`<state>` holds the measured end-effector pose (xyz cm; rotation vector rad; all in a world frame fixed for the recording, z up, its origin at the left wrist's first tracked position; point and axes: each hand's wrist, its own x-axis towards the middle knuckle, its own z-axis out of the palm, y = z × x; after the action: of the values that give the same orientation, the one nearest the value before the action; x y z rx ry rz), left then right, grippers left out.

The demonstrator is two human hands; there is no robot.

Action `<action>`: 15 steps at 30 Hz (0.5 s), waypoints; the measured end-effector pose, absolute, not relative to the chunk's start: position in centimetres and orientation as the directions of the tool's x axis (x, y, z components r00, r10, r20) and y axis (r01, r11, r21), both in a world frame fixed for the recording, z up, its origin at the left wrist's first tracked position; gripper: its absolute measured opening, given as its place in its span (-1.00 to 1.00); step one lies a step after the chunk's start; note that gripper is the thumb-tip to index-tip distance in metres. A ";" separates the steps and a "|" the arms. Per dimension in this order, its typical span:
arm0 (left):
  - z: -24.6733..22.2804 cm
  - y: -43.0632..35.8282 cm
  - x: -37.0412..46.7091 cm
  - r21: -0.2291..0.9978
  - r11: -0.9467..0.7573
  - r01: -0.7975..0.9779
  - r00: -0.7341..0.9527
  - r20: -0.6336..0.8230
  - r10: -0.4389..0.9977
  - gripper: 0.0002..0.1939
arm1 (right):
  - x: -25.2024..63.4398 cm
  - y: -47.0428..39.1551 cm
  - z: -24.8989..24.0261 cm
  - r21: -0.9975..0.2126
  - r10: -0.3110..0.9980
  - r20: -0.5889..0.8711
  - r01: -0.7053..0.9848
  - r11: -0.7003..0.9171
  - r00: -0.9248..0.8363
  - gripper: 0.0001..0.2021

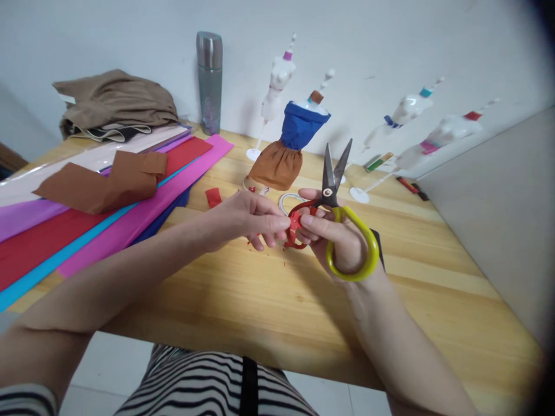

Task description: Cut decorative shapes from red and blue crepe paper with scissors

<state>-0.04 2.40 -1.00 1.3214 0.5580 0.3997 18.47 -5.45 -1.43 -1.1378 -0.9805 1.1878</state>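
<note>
My left hand pinches a small piece of red paper between thumb and fingers. On the piece's other side, the thumb and fingertips of my right hand grip it too. A pair of scissors with one yellow and one red handle hangs on my right hand, its blades apart and pointing up, away from me. Just beyond my hands stands a small white dress form wearing a blue top and a gathered brown skirt. Behind my left hand lies another red scrap.
Coloured sheets and a brown piece cover the table's left side, near folded brown cloth. A flask stands by the wall. More dress forms line the back. A roll of tape lies behind my hands.
</note>
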 end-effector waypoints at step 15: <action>-1.0 1.2 0.9 0.966 0.255 -0.040 0.728 -0.147 0.670 -0.85 | 19.0 -5.7 -2.1 -0.976 0.987 0.010 -0.213 0.044 0.159 -0.51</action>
<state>0.86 1.15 -1.04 1.2306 0.6154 0.5251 18.96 -5.69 -2.11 -1.0996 -0.9490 1.1693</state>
